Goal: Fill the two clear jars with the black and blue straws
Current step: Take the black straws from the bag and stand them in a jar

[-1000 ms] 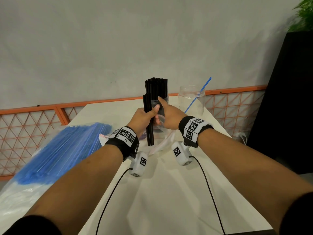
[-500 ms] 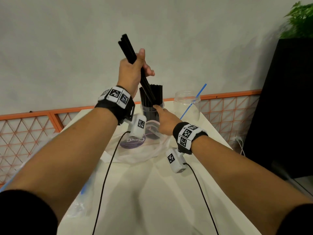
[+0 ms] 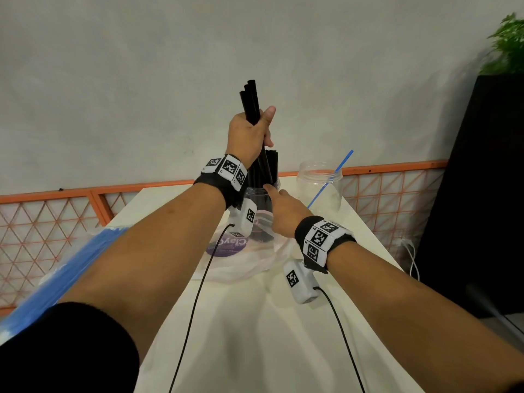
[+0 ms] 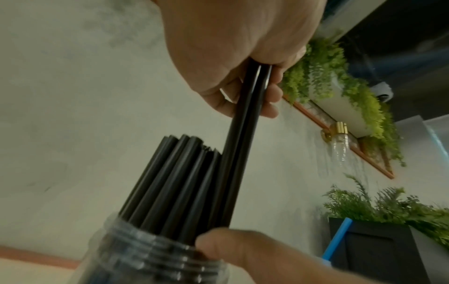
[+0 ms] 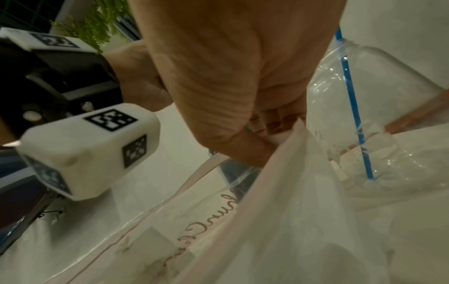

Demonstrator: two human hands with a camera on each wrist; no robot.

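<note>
My left hand [image 3: 251,131] grips a few black straws [image 3: 251,99] nearly upright above a clear jar [image 3: 256,199]; their lower ends reach in among the black straws [image 4: 170,182] standing there. In the left wrist view my left hand [image 4: 243,63] pinches the held straws [image 4: 243,124]. My right hand [image 3: 282,212] holds that jar [image 4: 145,251] from the right, thumb [image 4: 230,244] at its rim. A second clear jar [image 3: 319,185] to the right holds one blue straw [image 3: 330,180], also the blue straw [image 5: 352,107] in the right wrist view.
A bag of blue straws [image 3: 56,273] lies at the table's left edge. A limp plastic bag [image 3: 226,248] with a purple logo lies in front of the jars. Behind the white table [image 3: 255,321] runs an orange lattice fence [image 3: 71,222]; a black cabinet [image 3: 482,194] stands right.
My left hand lifted the black straws from table level to above the jar, then swung them from a leftward tilt to nearly upright, lowering their ends into it. The right hand stayed on the jar.
</note>
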